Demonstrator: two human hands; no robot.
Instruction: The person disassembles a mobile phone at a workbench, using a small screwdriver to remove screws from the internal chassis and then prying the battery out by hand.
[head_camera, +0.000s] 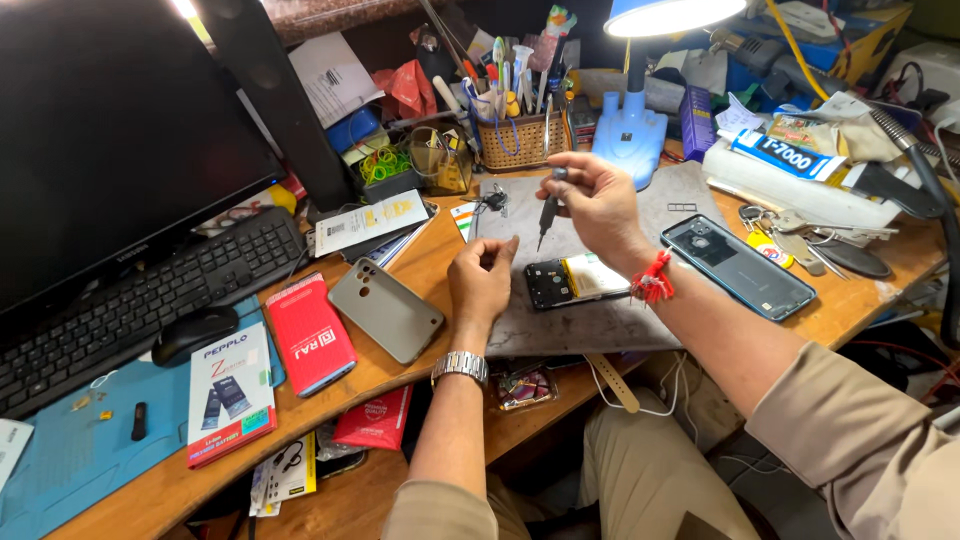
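The right hand (592, 197) pinches a small dark screwdriver (549, 208) upright, its tip hanging just above the opened phone (575, 281) that lies back-off on the grey work mat (600, 325) in the middle of the table (420, 262). The left hand (482, 278), loosely curled and holding nothing, rests on the mat just beside the phone's left end. A blue phone shell (738, 266) lies to the right, a grey back cover (386, 309) to the left.
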